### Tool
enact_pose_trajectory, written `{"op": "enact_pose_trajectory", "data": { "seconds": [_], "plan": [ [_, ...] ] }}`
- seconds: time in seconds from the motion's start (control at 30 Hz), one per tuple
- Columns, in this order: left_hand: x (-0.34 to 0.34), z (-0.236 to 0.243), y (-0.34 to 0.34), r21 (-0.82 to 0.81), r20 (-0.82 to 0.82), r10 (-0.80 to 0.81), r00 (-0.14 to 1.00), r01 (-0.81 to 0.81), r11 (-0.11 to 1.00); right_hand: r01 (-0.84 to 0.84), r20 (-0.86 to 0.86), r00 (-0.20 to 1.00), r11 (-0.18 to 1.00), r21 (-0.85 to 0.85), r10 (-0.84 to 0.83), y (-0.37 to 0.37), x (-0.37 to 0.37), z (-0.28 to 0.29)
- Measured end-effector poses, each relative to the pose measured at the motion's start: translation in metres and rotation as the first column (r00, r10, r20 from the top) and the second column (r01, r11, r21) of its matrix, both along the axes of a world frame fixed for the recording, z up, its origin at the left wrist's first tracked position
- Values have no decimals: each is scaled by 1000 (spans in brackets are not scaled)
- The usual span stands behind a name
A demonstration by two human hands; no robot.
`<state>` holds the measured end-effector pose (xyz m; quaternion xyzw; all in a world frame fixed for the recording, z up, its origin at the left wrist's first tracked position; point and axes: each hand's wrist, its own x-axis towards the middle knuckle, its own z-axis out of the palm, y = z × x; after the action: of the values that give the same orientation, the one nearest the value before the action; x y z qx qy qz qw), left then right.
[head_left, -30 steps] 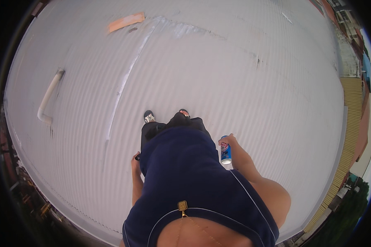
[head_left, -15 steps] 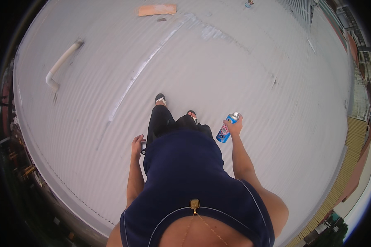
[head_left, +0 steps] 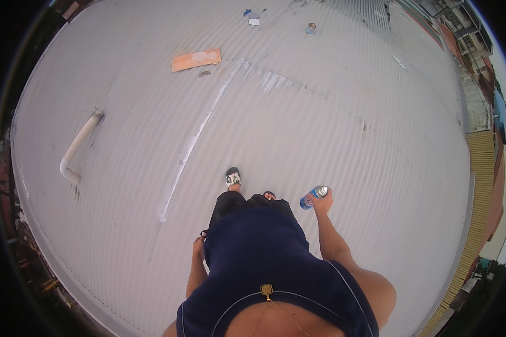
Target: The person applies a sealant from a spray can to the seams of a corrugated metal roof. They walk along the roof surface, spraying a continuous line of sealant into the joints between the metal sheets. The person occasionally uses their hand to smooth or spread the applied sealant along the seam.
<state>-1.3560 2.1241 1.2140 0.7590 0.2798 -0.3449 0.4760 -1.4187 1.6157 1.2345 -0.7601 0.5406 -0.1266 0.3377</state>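
My right hand (head_left: 323, 202) is wrapped round a blue spray can (head_left: 308, 200) with a silver top, held out to the right of my body. The can tilts, its top pointing up and to the right. My left hand (head_left: 198, 247) hangs low beside my left thigh with its fingers curled. A small black loop (head_left: 203, 233) shows at its fingertips; what it belongs to is hidden against my dark clothing.
I stand on a ribbed grey metal roof (head_left: 264, 129). A whitish sealed seam (head_left: 194, 140) runs ahead on the left. Beyond lie an orange board (head_left: 197, 59), a bent white pipe (head_left: 78, 146) and small items (head_left: 254, 17). The roof's edge (head_left: 468, 208) curves along the right.
I have stepped forward over the roof, and more of its far part shows. The spray can has tipped further, its top pointing more to the right. My left hand has moved lower, against my thigh.
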Motion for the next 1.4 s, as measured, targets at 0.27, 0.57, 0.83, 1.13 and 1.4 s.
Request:
{"op": "enact_pose_trajectory", "data": {
  "seconds": [0.27, 0.57, 0.83, 1.13, 1.4],
  "plan": [
    [202, 15, -13, -12, 59, -115, 992, 116, 993, 232, 0, 973, 972, 35, -232, 54, -2, 8],
    [347, 1, -53, -16, 86, -402, 912, 404, 914, 654, -87, 755, 756, 25, -650, 143, -27, 15],
    [350, 1, -100, -51, -9, -455, 890, 454, 889, 774, -246, 621, 631, 45, -744, 193, -42, 30],
    [327, 8, -110, -251, -83, -305, 949, 276, 928, 727, -115, 682, 687, -3, -722, 155, -28, 35],
    [310, 13, -90, -378, -47, -135, 990, 108, 920, 631, -33, 773, 774, -55, -633, 99, -15, 42]
  ]
}}
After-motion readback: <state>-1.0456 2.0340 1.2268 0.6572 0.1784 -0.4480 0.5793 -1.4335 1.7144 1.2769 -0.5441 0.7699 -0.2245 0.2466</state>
